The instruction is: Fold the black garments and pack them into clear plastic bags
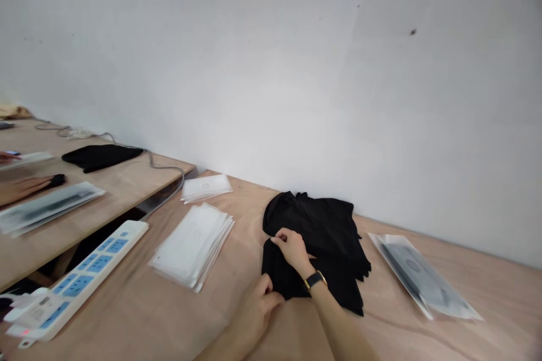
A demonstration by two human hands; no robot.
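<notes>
A black cloth piece (282, 276) lies on the wooden table in front of me, its exact kind unclear. My right hand (294, 248), with a watch on the wrist, pinches its far left edge. At the near left corner, my left hand (263, 300) has thumb and fingers closed on the same cloth. Just beyond and touching it is a pile of black cloth (317, 220) with uneven right edges. Left of my hands sits a stack of frosted plastic bags (195, 245). To the right, a filled frosted bag (417, 273) shows something dark inside.
More flat frosted bags (207, 187) lie near the wall. A white power strip (91, 276) with blue sockets stands at the left. Across a gap is another table (127, 192), holding black cloth (101, 156), a cable (163, 167) and another person's hand (25, 189).
</notes>
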